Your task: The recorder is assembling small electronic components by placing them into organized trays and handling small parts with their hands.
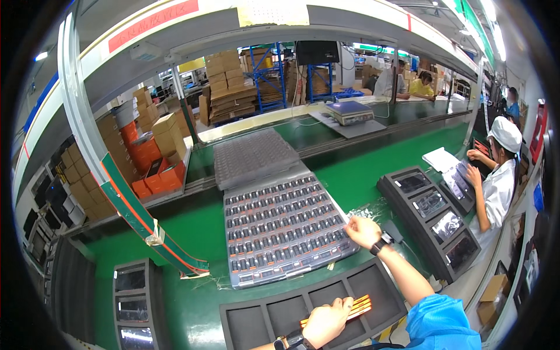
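My left hand [328,322] is closed around several slim orange-and-black strips [359,307], above a dark foam tray [248,322] with wide compartments. My right hand [363,231] reaches to the right edge of a clear plastic blister tray [303,265]. Its fingers are bent together at that edge, and whatever they pinch is too small to make out. Rows of small black-and-orange cylindrical parts [279,223] fill the blister tray. Crumpled clear plastic [366,213] lies just beyond my right hand.
Stacked blister trays [254,156] stand behind. Foam trays with film-wrapped flat items lie on the right [431,204] and left [133,300]. A green-and-orange post [146,224] rises at left. A scale [349,112] sits on the shelf. A co-worker [499,175] handles items at right.
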### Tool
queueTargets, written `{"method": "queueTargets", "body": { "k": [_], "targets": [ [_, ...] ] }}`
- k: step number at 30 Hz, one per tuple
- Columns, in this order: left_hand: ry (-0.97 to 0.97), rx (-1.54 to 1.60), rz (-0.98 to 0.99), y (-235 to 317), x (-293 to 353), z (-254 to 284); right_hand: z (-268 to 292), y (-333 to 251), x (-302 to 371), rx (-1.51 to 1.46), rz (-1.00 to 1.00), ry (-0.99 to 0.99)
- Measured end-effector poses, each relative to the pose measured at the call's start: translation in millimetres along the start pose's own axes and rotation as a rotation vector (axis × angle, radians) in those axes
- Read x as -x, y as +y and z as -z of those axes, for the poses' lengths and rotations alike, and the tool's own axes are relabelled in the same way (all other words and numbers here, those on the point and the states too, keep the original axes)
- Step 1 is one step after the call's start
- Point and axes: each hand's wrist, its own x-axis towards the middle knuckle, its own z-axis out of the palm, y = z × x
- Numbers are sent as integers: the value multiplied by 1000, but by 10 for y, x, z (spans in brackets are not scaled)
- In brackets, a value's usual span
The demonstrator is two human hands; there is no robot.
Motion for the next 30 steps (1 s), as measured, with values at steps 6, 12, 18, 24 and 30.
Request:
{"method": "queueTargets", "body": {
  "k": [6,12,18,24,30],
  "targets": [
    [-81,95,46,50,34,213,-199,-93,-284,205,101,-279],
    [-65,78,30,12,25,136,-225,-148,-420,401,104,-349],
    [-95,95,27,11,27,154,-215,-6,-562,286,124,-400],
    [-65,55,5,-32,32,-7,-273,-150,-484,-175,-14,-549],
    [-158,16,-12,-80,7,-38,-371,-235,-402,44,71,-432]
  ]
}}
